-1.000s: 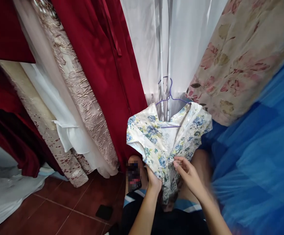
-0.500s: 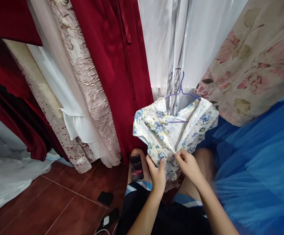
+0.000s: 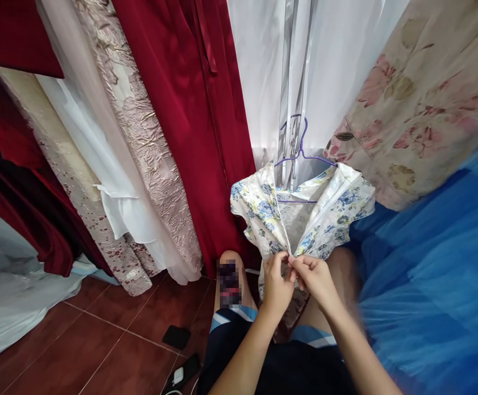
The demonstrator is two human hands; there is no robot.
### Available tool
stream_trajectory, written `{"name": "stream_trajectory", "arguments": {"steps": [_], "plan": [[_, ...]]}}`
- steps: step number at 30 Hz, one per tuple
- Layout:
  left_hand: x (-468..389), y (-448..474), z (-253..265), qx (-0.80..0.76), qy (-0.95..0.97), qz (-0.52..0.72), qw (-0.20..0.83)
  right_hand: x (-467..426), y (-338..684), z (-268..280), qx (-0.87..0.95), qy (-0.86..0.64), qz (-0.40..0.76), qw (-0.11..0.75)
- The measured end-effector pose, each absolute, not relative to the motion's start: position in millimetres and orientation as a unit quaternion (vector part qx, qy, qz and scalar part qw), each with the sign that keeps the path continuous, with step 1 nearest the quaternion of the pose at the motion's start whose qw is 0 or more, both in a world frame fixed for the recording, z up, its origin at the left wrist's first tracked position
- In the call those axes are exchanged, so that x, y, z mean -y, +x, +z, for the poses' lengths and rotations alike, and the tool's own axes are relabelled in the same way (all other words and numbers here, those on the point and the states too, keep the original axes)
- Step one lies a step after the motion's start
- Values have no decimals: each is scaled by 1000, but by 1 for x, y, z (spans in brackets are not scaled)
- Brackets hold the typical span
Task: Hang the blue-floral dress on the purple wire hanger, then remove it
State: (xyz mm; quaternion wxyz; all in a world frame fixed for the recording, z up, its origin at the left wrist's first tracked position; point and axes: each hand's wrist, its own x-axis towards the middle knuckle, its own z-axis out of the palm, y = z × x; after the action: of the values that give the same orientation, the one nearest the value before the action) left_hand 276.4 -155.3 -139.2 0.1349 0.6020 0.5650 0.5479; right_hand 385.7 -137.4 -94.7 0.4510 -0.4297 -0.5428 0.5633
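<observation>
A white dress [image 3: 263, 211] with blue and yellow flowers, its lower part hidden behind my hands, hangs on a purple wire hanger [image 3: 302, 151] in front of me. Its front opening forms a V, showing the paler inside. At the bottom of that V, my left hand [image 3: 279, 280] pinches one edge of the cloth. My right hand [image 3: 315, 280] pinches the edge beside it, the fingertips of both hands nearly touching. Whatever small fastening may lie between the fingers is hidden.
Long garments hang behind: a dark red one [image 3: 206, 137], a white one [image 3: 337, 71], a beige floral one [image 3: 423, 99] and blue tulle [image 3: 436, 285] at right. A phone [image 3: 229, 282], blurred out, rests on my thigh. Dark flat items [image 3: 176, 337] lie on the tiled floor.
My left hand has moved right and up from the dress's left side to the bottom of the neckline, meeting my right hand. The dress front is drawn together there.
</observation>
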Motion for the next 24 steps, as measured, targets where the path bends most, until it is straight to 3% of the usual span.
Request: {"name": "stream_trajectory", "arguments": {"steps": [5,9,17,24], "plan": [[154,271,-130,-576,644,490,120,122,380,-92,421,-383,631,526],[160,266,-128,-585,670,444,111,88,377,-54,354,-357,655,563],[176,260,-112,-585,742,319,69,25,374,63,423,-315,636,564],[163,252,-123,-548,801,226,89,26,387,85,454,-336,601,565]]}}
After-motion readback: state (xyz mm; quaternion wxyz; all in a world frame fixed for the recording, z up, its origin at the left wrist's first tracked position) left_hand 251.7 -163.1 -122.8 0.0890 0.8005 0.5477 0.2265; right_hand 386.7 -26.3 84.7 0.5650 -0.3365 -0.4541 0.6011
